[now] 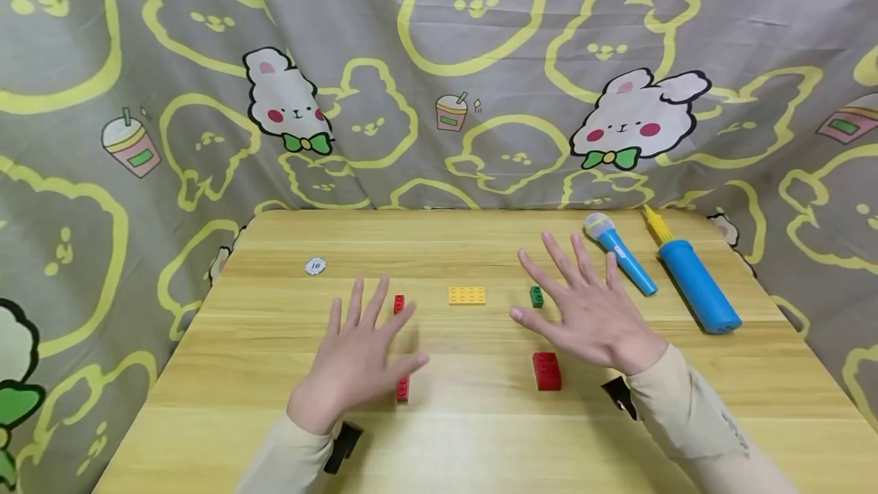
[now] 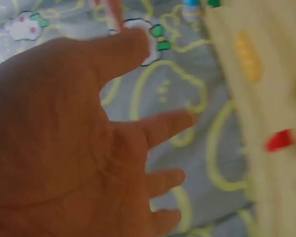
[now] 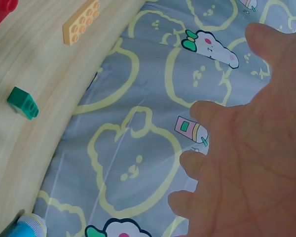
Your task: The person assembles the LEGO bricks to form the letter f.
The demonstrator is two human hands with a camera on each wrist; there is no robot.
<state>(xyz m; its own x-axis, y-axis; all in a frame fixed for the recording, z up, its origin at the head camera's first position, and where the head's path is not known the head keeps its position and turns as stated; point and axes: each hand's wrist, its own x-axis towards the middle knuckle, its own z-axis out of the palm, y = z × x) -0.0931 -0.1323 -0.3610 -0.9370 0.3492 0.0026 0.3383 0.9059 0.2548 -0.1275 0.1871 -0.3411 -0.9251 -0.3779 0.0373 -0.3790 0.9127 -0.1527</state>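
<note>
My left hand (image 1: 360, 360) hovers above the table with its fingers spread, holding nothing. Close by it are two red toy bricks, a farther one (image 1: 399, 303) and a nearer one (image 1: 402, 389) partly behind the thumb. Over the right side, my right hand (image 1: 593, 319) is spread wide, also with nothing in it. A larger red brick (image 1: 548, 371) lies just nearer than that hand, and a small green brick (image 1: 536, 296) is beside its fingers. Between the hands, farther back, a flat yellow-orange brick (image 1: 467, 296) rests on the wood. Both wrist views show the palms bare.
A blue toy microphone (image 1: 623, 254) and a blue hand pump (image 1: 700, 288) with a yellow nozzle lie at the table's right. Back left is a round white token (image 1: 315, 266) marked 10. A patterned grey curtain (image 1: 425, 36) hangs behind the wooden table (image 1: 466, 448).
</note>
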